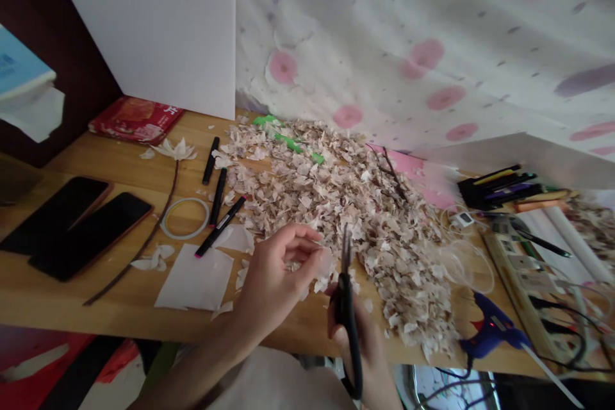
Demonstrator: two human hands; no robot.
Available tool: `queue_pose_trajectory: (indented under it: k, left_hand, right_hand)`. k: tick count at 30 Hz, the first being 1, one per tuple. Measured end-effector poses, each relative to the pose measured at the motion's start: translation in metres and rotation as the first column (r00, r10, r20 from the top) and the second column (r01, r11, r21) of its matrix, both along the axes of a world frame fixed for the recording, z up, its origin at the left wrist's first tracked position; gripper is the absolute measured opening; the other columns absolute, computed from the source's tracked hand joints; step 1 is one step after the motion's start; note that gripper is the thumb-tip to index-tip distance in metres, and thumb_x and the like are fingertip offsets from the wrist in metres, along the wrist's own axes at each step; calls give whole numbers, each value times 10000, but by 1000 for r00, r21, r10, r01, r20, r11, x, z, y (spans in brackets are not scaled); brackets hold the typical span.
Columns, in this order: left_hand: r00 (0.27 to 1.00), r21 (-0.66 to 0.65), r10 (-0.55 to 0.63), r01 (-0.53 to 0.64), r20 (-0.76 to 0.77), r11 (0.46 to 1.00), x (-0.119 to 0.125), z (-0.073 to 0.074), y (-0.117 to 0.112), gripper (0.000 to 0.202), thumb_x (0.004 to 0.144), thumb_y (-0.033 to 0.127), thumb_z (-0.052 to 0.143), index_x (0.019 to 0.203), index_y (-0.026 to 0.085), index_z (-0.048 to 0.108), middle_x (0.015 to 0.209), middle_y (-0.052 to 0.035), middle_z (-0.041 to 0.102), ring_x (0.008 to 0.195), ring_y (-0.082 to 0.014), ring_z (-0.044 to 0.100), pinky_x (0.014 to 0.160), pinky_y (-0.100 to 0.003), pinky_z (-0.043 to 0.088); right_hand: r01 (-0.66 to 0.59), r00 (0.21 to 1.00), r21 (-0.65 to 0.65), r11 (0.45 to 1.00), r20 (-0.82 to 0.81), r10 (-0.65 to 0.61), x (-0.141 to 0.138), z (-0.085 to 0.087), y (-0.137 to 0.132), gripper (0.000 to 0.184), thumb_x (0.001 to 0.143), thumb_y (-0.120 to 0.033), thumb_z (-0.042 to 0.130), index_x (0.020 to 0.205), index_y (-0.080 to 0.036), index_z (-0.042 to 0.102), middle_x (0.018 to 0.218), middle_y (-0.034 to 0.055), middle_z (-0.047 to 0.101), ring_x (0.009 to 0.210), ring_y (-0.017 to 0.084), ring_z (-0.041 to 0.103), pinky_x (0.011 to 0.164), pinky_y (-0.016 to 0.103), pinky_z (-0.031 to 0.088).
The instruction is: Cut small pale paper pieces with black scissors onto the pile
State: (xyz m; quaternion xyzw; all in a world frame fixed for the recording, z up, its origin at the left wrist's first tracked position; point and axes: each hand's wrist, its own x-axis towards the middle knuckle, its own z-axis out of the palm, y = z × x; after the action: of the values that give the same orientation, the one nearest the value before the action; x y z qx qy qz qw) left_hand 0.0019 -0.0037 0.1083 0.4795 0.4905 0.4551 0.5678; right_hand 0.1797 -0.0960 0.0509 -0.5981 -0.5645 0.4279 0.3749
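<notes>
A floral cloth [432, 32] with pink blooms fills the background behind a wooden desk [62, 314], and a white board [144, 19] stands upright at the desk's back left. A broad heap of pale, brown-flecked scraps [375, 218] covers the middle of the desk; they look like cut paper, though the view is too coarse to be sure. Two black phones [91, 234] lie side by side at the left, and a blue glue gun [490, 327] rests at the right near a power strip [519, 295].

At the heap's near edge, the left hand [273, 275] pinches a pale scrap [324, 266] between thumb and fingers. The right hand [360, 339] is clenched around black-handled scissors [346, 307], their narrow blades pointing up just beside that scrap. Left of the hands lie a white paper sheet [195, 278], a tape roll [185, 218] and three black markers [218, 195] (one with a pink tip).
</notes>
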Motion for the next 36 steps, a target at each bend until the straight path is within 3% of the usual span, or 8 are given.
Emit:
queue_pose_trajectory:
  k: [4, 7, 11, 22, 30, 36]
  left_hand:
    - [993, -75, -114, 112, -24, 991, -1, 0, -1, 144, 833, 200, 663, 974, 206, 634, 782, 7, 732, 745, -143, 708, 652, -218, 549]
    - [985, -31, -163, 162, -50, 986, 0, 0, -5, 115, 848, 204, 650, 960, 220, 671, 816, 3, 749, 777, -153, 716, 686, -233, 553]
    - [982, 52, -144, 151, -122, 987, 3, -2, -9, 85, 857, 199, 638, 864, 232, 716, 843, 8, 749, 764, -137, 700, 698, -224, 544]
    - [980, 21, -105, 110, -166, 994, 3, -9, -11, 87, 880, 234, 623, 909, 224, 704, 865, -1, 765, 787, -150, 707, 683, -225, 539]
    - [966, 132, -67, 102, -250, 986, -2, -10, -13, 94, 899, 238, 613, 948, 225, 691, 870, 2, 767, 821, -143, 708, 744, -231, 532]
    - [976, 64, -52, 67, -212, 996, -7, -15, -15, 129, 873, 285, 642, 977, 219, 680, 885, -12, 762, 819, -148, 705, 730, -232, 542]
  right_hand:
    - [148, 975, 7, 989, -167, -145, -5, 15, 20, 441, 859, -539, 679, 1125, -202, 574, 846, 53, 710, 674, 193, 656, 623, 292, 537]
    - [199, 963, -7, 980, -184, -197, -12, 30, 34, 420, 802, -453, 768, 1090, -218, 573, 882, 59, 748, 759, 224, 715, 678, 314, 578]
    - [207, 965, -36, 978, -157, -210, -25, 42, 43, 385, 772, -431, 774, 1021, -215, 575, 754, 13, 721, 671, 201, 696, 586, 278, 559]
    - [228, 945, -54, 972, -229, -234, -35, 36, 36, 327, 776, -326, 765, 1030, -228, 585, 694, -40, 645, 618, 151, 606, 554, 239, 487]
    - [256, 941, -56, 965, -211, -262, -35, 34, 36, 317, 788, -317, 752, 1043, -232, 583, 707, -37, 654, 591, 147, 598, 536, 243, 476]
    - [316, 915, -67, 946, -242, -322, -35, 36, 37, 332, 796, -325, 768, 1038, -227, 563, 725, -30, 650, 638, 149, 598, 584, 250, 495]
